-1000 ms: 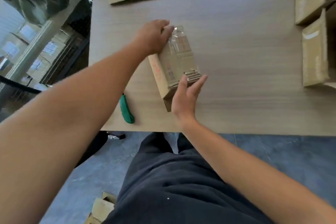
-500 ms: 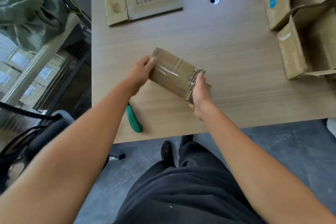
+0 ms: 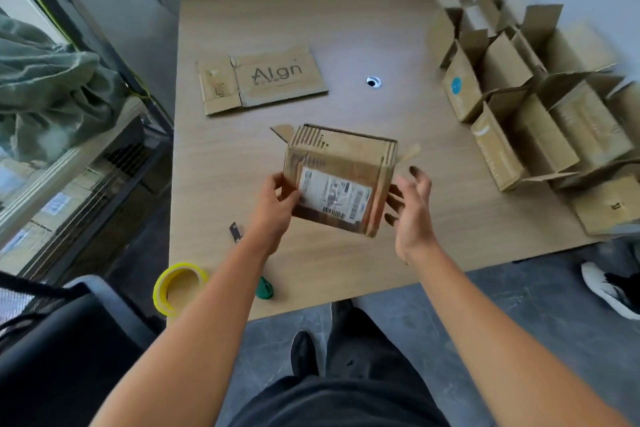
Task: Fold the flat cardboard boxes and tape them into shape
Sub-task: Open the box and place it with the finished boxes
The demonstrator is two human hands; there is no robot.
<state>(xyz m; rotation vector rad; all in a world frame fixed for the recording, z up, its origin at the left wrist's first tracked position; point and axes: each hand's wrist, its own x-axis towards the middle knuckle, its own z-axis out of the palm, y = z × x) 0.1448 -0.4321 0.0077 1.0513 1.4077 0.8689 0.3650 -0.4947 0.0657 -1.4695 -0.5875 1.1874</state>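
I hold a folded cardboard box (image 3: 341, 180) with a white shipping label above the wooden table (image 3: 346, 28); its labelled side faces me. My left hand (image 3: 277, 204) grips its left edge, thumb on the front. My right hand (image 3: 410, 208) is at the box's right edge with spread fingers, some touching it. A small flap sticks out on each side at the far end. Near the table's front left corner stands a yellow tape roll (image 3: 180, 288).
A flat "Algn" cardboard (image 3: 263, 80) lies at the far left. Several folded boxes with open flaps (image 3: 526, 107) crowd the right side. A green utility knife (image 3: 265, 288) lies partly under my left forearm. A cable hole (image 3: 373, 81) sits mid-table. A chair (image 3: 52, 340) is left.
The box has been lifted off the table and turned so its labelled side faces me. My right hand has loosened from the end to the right side. The view has pulled back.
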